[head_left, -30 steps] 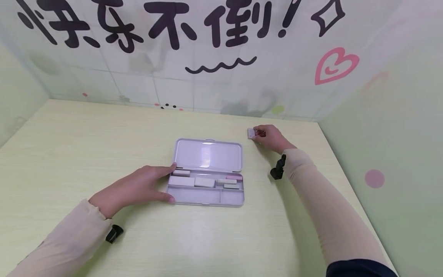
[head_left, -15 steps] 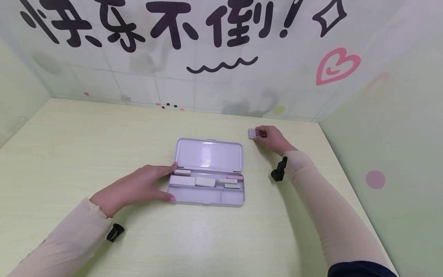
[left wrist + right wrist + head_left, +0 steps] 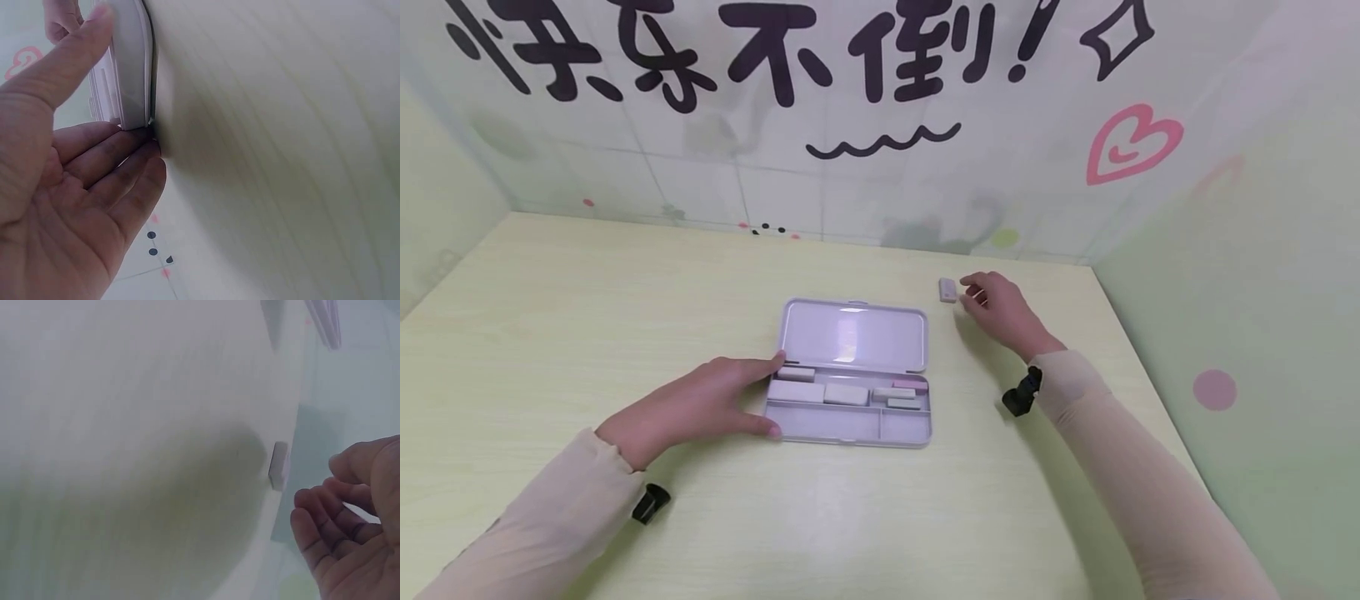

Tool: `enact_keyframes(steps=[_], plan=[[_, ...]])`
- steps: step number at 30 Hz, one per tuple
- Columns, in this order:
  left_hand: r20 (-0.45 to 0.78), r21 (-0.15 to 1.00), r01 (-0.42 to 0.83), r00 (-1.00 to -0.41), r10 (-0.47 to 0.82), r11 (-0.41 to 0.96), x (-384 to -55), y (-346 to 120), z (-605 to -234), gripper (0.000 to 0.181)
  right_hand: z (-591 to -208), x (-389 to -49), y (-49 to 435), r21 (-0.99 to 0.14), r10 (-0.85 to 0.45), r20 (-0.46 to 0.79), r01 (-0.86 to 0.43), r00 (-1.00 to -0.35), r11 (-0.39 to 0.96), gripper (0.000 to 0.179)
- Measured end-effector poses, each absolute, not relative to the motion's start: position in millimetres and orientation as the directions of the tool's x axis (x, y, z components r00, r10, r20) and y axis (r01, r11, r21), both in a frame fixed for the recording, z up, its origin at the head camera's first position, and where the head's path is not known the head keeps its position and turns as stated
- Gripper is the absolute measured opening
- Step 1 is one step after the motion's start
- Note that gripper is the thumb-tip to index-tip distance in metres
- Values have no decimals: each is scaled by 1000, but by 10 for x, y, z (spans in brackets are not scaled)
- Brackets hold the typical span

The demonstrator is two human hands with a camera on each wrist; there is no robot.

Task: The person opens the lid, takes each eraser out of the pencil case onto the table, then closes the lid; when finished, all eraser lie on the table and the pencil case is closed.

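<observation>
A lilac pencil case (image 3: 853,336) lies opened on the table, its lid laid back. Pale blocks (image 3: 795,392) and a pink strip (image 3: 908,384) sit in its back compartments. My left hand (image 3: 700,408) grips the case's left end, thumb at the front corner and index finger near the hinge; in the left wrist view the fingertips (image 3: 134,140) meet the case edge. Beyond the lid, to the right, a small pale eraser-like block (image 3: 947,290) rests on the table. My right hand (image 3: 1000,312) is just right of it, fingers loosely bent and holding nothing, apart from the block (image 3: 279,465).
The pale wood table (image 3: 625,283) ends at a printed back wall (image 3: 700,183) close behind the small block. A side wall (image 3: 1225,333) runs along the right, near the right arm. Each wrist carries a black camera mount (image 3: 651,503).
My right hand has let go of the small block and drawn slightly right, leaving it on the table. The left hand and the pencil case stay in place.
</observation>
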State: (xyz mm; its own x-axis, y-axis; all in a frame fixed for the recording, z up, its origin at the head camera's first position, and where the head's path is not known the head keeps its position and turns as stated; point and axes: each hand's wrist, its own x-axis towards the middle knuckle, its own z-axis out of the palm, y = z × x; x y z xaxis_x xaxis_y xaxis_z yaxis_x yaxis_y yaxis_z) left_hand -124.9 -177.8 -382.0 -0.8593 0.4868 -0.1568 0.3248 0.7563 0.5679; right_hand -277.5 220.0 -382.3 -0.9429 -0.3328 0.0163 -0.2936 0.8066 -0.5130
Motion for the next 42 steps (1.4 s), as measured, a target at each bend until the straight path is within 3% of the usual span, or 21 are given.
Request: enact_keyframes(steps=[6, 14, 21, 29, 42], plan=[[-147, 561, 339, -857, 494, 755, -1259, -1787, -3828, 101, -3807, -2523, 2091, -504, -410, 158, -431, -898, 748, 29], [-152, 545, 339, -859, 489, 767, -1259, -1793, -3828, 102, -3724, -2143, 1874, -452, -536, 217, -571, -816, 685, 21], [-157, 518, 338, -866, 475, 786, -1257, -1788, -3813, 103, -3656, -1904, 1737, -418, -720, 113, -690, -685, 591, 23], [-164, 528, 324, -868, 468, 785, -1249, -1779, -3807, 102, -3653, -1739, 1593, -374, -803, 2, -746, -595, 552, 22], [-158, 536, 329, -866, 475, 777, -1244, -1784, -3813, 102, -3721, -1675, 1511, -247, -828, 19, -805, -561, 540, 18]])
